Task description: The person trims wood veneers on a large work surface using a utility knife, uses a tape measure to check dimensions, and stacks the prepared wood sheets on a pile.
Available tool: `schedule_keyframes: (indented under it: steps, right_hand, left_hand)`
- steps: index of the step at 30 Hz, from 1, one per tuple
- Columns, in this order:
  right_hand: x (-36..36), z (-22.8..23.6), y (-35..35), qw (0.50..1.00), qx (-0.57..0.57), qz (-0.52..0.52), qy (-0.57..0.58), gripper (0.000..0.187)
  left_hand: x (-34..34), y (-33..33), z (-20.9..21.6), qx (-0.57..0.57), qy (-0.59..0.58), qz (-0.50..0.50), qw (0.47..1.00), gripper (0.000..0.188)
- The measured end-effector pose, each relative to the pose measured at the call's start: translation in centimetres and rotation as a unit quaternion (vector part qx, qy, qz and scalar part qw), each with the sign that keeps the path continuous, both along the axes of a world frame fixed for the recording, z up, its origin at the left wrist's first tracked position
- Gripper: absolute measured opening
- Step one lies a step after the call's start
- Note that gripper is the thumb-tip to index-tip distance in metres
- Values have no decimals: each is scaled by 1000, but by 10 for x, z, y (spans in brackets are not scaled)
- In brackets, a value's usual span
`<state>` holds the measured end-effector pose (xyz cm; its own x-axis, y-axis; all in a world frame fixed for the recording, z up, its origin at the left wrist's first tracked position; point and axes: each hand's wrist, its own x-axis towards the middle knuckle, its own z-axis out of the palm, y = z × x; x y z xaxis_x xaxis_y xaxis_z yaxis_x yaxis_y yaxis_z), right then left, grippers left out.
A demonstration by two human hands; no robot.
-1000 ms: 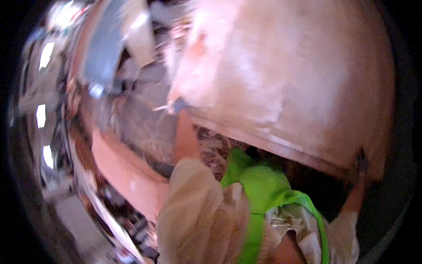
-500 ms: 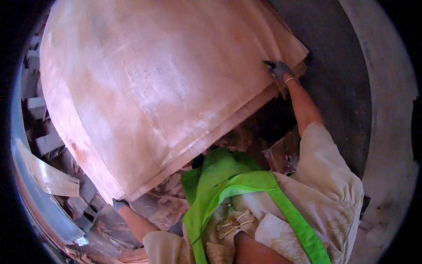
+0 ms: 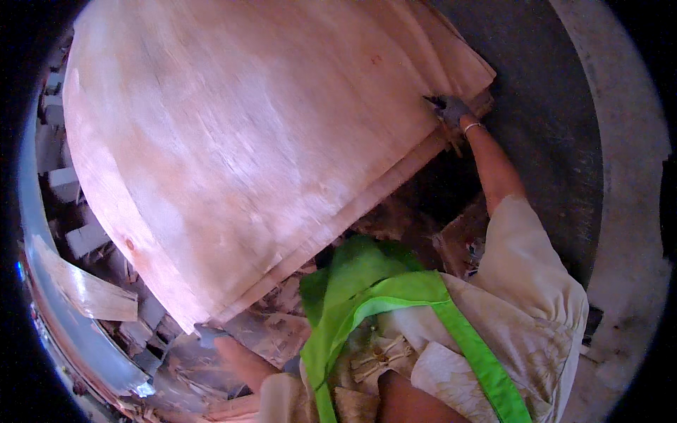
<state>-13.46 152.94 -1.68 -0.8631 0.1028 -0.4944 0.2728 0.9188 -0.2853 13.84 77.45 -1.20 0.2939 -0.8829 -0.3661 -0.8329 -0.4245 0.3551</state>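
A large, pale, pinkish-tan wood veneer sheet [image 3: 240,141] lies on top of a stack of similar sheets, whose layered edge [image 3: 395,180] shows below it. My right hand [image 3: 455,113], in a grey glove with dark fingertips, is closed over the sheet's near edge by the right corner. At the near left corner is my left hand [image 3: 209,334], also gloved in grey. It touches or almost touches the sheet's edge, but motion smears its fingers and I cannot make out their grip.
Broken veneer scraps [image 3: 264,338] litter the floor beneath the stack. Several wooden blocks [image 3: 84,240] and a loose curved veneer piece [image 3: 95,292] lie along the left. A dark grey surface [image 3: 543,120] runs down the right side. My green apron [image 3: 374,282] hangs close to the stack's near edge.
My left hand has shifted slightly right and down at the corner and is now blurred. The top sheet has moved slightly; my right hand stays at nearly the same place on the edge.
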Motion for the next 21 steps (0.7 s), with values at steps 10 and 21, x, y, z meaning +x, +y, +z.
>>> schedule_keyframes:
  steps: [10,21]
  right_hand:
    - [-3,-24,21,994,-104,-38,-4,46]
    - [128,-8,8,973,34,-121,193,56]
  left_hand:
    - [7,82,-54,-123,-288,-471,825,65]
    - [7,105,-29,-42,-241,-465,851,62]
